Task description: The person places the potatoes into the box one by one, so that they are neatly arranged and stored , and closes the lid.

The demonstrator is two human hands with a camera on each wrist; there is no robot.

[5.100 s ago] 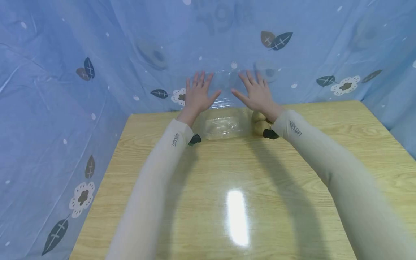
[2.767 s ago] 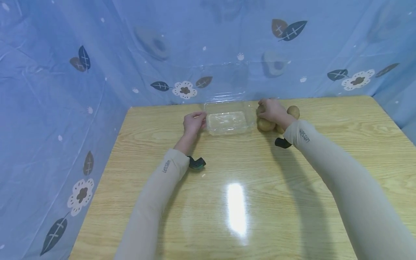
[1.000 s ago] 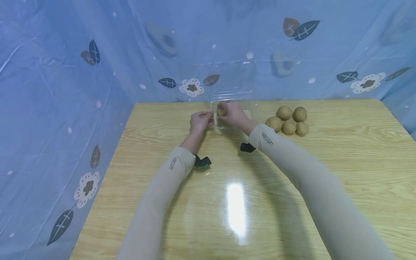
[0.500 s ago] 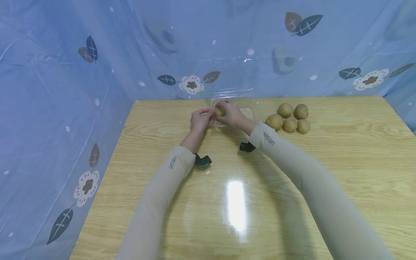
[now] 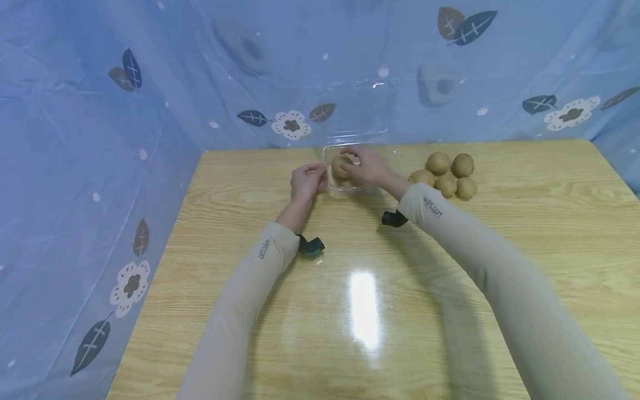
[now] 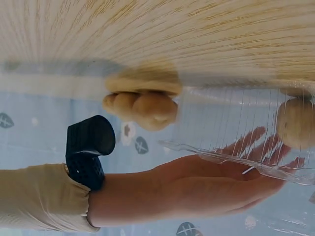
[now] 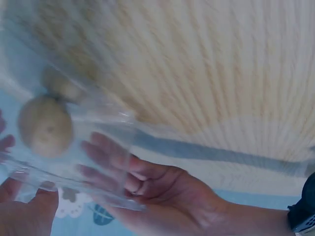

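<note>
right hand (image 5: 367, 165): fingers now loosened above small brown round kiwifruit (image 5: 341, 167), set down inside clear plastic clamshell box (image 5: 361, 184) | left hand (image 5: 308, 181): still gripping box's left rim | five kiwifruits (image 5: 446, 173) wait on wooden desk (image 5: 390, 289)

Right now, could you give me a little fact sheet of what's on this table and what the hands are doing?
Surface: wooden table
Container: clear plastic box, lid up, at the far edge
Inside the box: one brown kiwi
Loose fruit: five kiwis clustered to the right of the box
Left hand: grips the box's left rim
Right hand: fingers spread, in the box beside the kiwi
Backdrop: blue curtain with leaves and flowers
</note>
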